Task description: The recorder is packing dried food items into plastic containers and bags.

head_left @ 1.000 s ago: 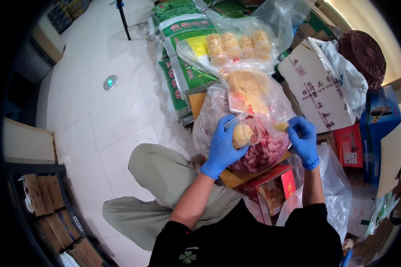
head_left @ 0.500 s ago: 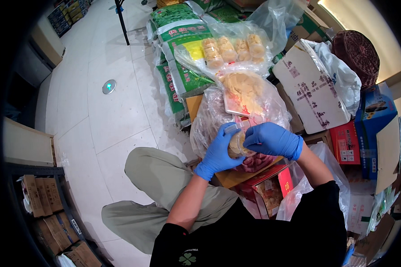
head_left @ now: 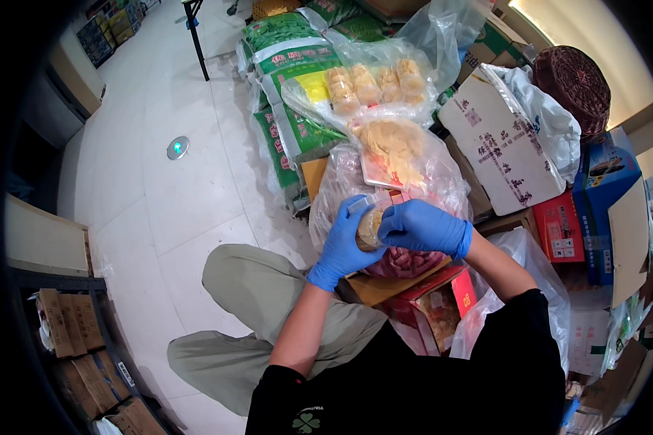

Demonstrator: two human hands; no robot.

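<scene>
My left hand [head_left: 339,248], in a blue glove, is wrapped round a clear plastic jar [head_left: 368,227] with pale yellow pieces in it. Pressed against the jar's right side are the bent, closed fingers of my gloved right hand [head_left: 429,229]; whatever they pinch is hidden. Just beyond lies an opened clear bag [head_left: 442,170] with a heap of pale yellow slices [head_left: 393,141]. Several filled clear jars [head_left: 366,87] lie farther off on plastic film.
Green sacks [head_left: 290,65] are stacked at the far left of the bags. A white foam box [head_left: 497,141], a woven basket [head_left: 572,90] and a blue carton [head_left: 606,210] crowd the right. A red box [head_left: 432,308] sits close to my body. Shelved cartons [head_left: 69,319] stand at left.
Both hands and the jar have shifted slightly left and nearer to me. The grip of the left hand stays the same, and the right fingers remain at the jar.
</scene>
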